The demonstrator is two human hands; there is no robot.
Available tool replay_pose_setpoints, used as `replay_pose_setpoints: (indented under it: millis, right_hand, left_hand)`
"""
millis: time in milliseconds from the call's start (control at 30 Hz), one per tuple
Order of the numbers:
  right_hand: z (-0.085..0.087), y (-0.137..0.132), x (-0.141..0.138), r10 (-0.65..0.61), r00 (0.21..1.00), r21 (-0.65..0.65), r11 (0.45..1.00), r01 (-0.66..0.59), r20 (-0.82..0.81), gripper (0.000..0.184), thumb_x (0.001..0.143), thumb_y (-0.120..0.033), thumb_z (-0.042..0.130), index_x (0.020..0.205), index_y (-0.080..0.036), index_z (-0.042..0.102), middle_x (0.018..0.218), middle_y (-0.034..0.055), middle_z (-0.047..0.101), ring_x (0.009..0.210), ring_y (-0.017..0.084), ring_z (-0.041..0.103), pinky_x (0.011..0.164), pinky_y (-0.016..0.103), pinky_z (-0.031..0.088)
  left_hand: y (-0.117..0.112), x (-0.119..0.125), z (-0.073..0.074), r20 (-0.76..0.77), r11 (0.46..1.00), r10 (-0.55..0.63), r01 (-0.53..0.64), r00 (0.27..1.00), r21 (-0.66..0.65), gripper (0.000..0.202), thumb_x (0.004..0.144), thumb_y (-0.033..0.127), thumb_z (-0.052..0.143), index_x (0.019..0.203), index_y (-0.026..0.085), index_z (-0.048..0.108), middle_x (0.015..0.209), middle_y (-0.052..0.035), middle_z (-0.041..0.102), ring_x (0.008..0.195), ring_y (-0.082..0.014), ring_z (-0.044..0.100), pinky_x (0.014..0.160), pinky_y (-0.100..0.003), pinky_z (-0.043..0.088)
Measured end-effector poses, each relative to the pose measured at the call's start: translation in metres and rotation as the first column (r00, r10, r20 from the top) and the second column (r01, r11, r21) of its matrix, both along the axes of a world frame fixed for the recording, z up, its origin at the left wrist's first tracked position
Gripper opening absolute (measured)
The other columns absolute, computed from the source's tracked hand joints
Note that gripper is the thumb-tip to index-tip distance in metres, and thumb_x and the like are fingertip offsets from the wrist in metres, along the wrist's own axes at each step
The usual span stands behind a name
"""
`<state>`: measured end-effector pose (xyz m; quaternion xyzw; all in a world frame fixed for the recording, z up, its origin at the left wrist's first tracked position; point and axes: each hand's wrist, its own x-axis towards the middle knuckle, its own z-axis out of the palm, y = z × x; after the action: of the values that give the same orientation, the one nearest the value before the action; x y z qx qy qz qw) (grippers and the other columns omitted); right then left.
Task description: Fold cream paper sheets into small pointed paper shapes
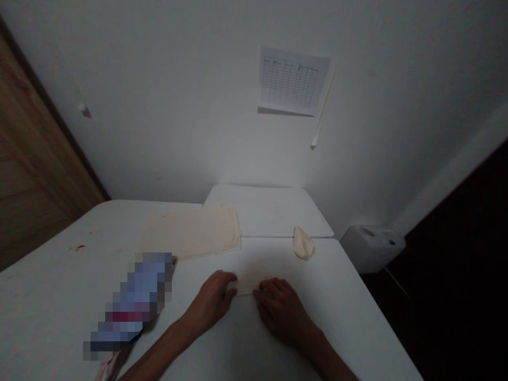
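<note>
A small, thin cream sheet [247, 284] lies on the white table between my hands; I cannot tell whether it is pastry, paper or cloth. My left hand [216, 295] has its thumb and fingertips at the sheet's left edge. At the right edge, the curled fingers of my right hand [280, 307] pinch the sheet and partly cover it. Further back on the right sits a folded cream piece [304, 243], cone-like with a pointed top. A wide stack of cream sheets [194, 230] lies flat behind my left hand.
A pixelated blue shape [138, 296] lies left of my left forearm. The white table [349, 317] meets a wall behind, where a printed paper [293, 79] hangs. A white container [373, 246] stands beyond the right edge. A wooden door or panel [32, 127] is at left.
</note>
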<state>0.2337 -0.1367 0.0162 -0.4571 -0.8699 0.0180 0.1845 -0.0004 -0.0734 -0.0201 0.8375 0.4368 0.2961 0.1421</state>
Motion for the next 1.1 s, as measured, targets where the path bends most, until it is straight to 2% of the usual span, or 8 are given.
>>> replay_pose_setpoints:
  millis: [133,233,300,367,500,667,900,1100]
  right_hand:
    - [-0.002,0.001,0.001,-0.019,1.000,-0.022,1.000,0.019,-0.023,0.027,0.094,-0.021,0.049,0.119,-0.024,0.058,0.115,0.0065,0.059,0.106,0.023,0.050,0.095,0.040,0.037]
    - [-0.004,0.001,0.003,-0.022,0.999,-0.029,0.999,0.021,-0.037,0.026,0.093,-0.021,0.050,0.118,-0.024,0.059,0.115,0.0064,0.059,0.106,0.023,0.049,0.095,0.040,0.037]
    - [-0.004,0.000,0.003,-0.022,0.999,-0.032,0.999,0.021,-0.039,0.027,0.093,-0.022,0.051,0.118,-0.025,0.060,0.115,0.0065,0.059,0.106,0.022,0.049,0.095,0.039,0.037]
    - [-0.003,0.000,0.002,-0.025,0.999,-0.038,0.999,0.023,-0.037,0.027,0.093,-0.022,0.052,0.119,-0.026,0.059,0.116,0.0067,0.059,0.107,0.022,0.049,0.094,0.039,0.036]
    - [-0.002,-0.001,0.002,-0.032,0.998,-0.043,0.999,0.030,-0.051,0.029,0.093,-0.021,0.051,0.121,-0.027,0.059,0.116,0.0062,0.058,0.108,0.022,0.048,0.094,0.038,0.037]
    - [-0.002,0.000,0.002,-0.029,0.997,-0.050,0.998,0.025,-0.071,0.030,0.093,-0.021,0.051,0.122,-0.027,0.058,0.115,0.0060,0.058,0.106,0.022,0.048,0.093,0.038,0.037]
    - [-0.002,0.000,0.003,-0.023,0.997,-0.058,0.998,0.019,-0.067,0.032,0.092,-0.019,0.052,0.123,-0.027,0.058,0.115,0.0068,0.058,0.106,0.023,0.048,0.093,0.039,0.036]
    - [-0.003,0.000,0.004,-0.034,0.998,-0.072,0.997,0.029,-0.057,0.030,0.092,-0.019,0.052,0.121,-0.027,0.059,0.118,0.0058,0.058,0.109,0.023,0.047,0.095,0.040,0.036]
  left_hand:
    - [-0.001,0.000,-0.002,0.005,0.999,0.005,-0.005,1.000,0.033,0.021,0.087,0.020,0.052,0.107,0.018,0.057,0.099,-0.0073,0.064,0.093,-0.0218,0.061,0.085,-0.038,0.050]
    - [-0.008,0.001,0.004,-0.037,0.989,0.065,-0.060,0.997,0.134,0.027,0.087,0.019,0.053,0.114,0.017,0.055,0.106,-0.0104,0.061,0.099,-0.0243,0.058,0.087,-0.040,0.049]
    - [-0.017,0.003,0.010,-0.154,0.973,0.108,-0.073,0.982,0.218,0.026,0.090,0.017,0.049,0.114,0.015,0.056,0.103,-0.0124,0.060,0.096,-0.0259,0.058,0.083,-0.042,0.049]
    - [-0.029,0.008,0.016,-0.312,0.967,0.082,0.000,0.946,0.254,0.026,0.091,0.012,0.043,0.111,0.016,0.060,0.093,-0.0110,0.062,0.088,-0.0255,0.059,0.079,-0.043,0.050]
    - [-0.049,0.023,0.025,-0.517,0.987,-0.057,0.125,0.854,0.098,0.045,0.082,0.004,0.047,0.125,0.016,0.056,0.096,-0.0100,0.067,0.088,-0.0254,0.062,0.082,-0.042,0.051]
    - [-0.052,0.035,0.031,-0.596,0.996,-0.090,0.075,0.798,-0.049,0.050,0.084,0.007,0.045,0.133,0.015,0.051,0.093,-0.0102,0.070,0.083,-0.0260,0.066,0.078,-0.042,0.053]
    - [-0.057,0.041,0.029,-0.680,0.993,-0.073,-0.006,0.730,-0.114,0.060,0.082,0.004,0.042,0.142,0.016,0.042,0.082,-0.0108,0.073,0.074,-0.0281,0.070,0.068,-0.042,0.055]
    - [-0.061,0.041,0.038,-0.695,0.981,-0.074,-0.075,0.715,-0.181,0.059,0.085,0.006,0.040,0.144,0.015,0.038,0.083,-0.0140,0.073,0.073,-0.0299,0.070,0.067,-0.044,0.054]
